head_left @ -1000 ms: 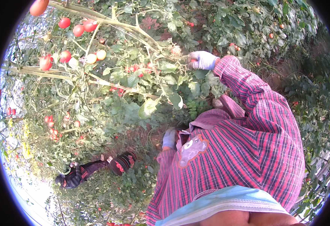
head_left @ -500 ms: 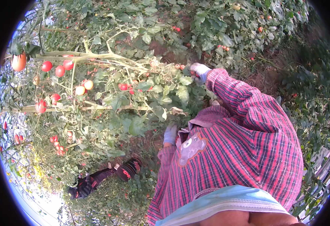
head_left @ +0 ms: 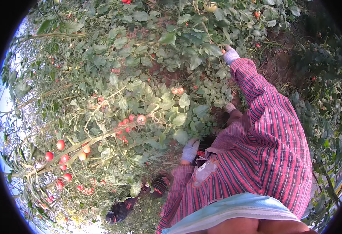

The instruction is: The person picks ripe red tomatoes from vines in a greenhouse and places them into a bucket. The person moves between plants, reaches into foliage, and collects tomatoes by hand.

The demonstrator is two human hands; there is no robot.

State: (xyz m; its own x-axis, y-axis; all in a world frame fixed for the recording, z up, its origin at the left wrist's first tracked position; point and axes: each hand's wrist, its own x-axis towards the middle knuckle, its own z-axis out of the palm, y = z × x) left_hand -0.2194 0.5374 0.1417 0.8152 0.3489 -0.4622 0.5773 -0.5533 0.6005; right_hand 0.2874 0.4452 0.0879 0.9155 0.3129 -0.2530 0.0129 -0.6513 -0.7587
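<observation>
My right hand (head_left: 231,55), in a pale glove, reaches out to the far side among tomato leaves. Its fingers close on a small pinkish tomato (head_left: 223,51), partly hidden by the hand. Nearer to my body, my left hand (head_left: 190,149), also gloved, is at the edge of a dark container (head_left: 205,144) that shows a little red. Its fingers appear to grip that edge, though my shirt covers much of the container. Between the hands, a pair of pinkish tomatoes (head_left: 177,90) hangs in the leaves.
A leaning stem (head_left: 112,133) with several red tomatoes (head_left: 125,126) crosses the left side. A large pale tomato (head_left: 210,6) hangs at the far edge. Another person in dark clothes (head_left: 121,210) is at the lower left, by a dark striped round container (head_left: 160,185).
My right hand has moved farther out and right, to another tomato. My left hand and the dark container have shifted right and nearer in the picture. The view has turned, and the stems appear tilted.
</observation>
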